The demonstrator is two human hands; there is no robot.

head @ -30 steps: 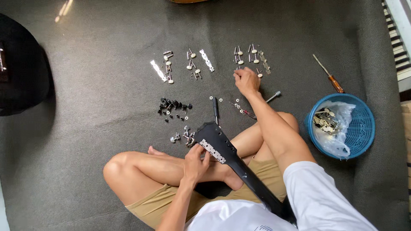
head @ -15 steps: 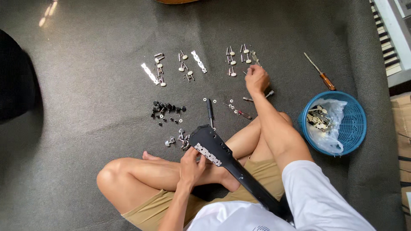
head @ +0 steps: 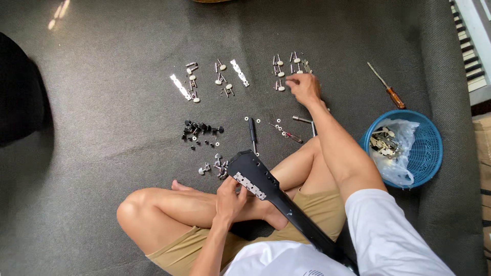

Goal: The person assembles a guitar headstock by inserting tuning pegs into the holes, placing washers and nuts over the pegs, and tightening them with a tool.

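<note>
A person sits cross-legged on a dark grey carpeted floor (head: 102,128), with a black guitar headstock (head: 250,171) resting across the lap and pointing up and to the left, a perforated silver plate fixed along its edge. The left hand (head: 230,197) is closed around the lower side of the headstock, fingers pressed by the silver plate. The right hand (head: 305,88) is stretched forward across the floor, its fingertips pinched at a cluster of silver tuning pegs with cream buttons (head: 286,66) laid out in the far right group; whether a peg is actually caught between the fingers cannot be told. Further left lie a second group of tuning pegs (head: 223,80) and two loose silver strips (head: 180,87), and nearer the knees a heap of small black parts (head: 200,130) with white washers beside it. A wooden-handled screwdriver (head: 387,86) lies to the right, just above a blue plastic basket (head: 427,148) holding a clear bag of metal hardware. Piano keys (head: 470,46) show at the right edge
</note>
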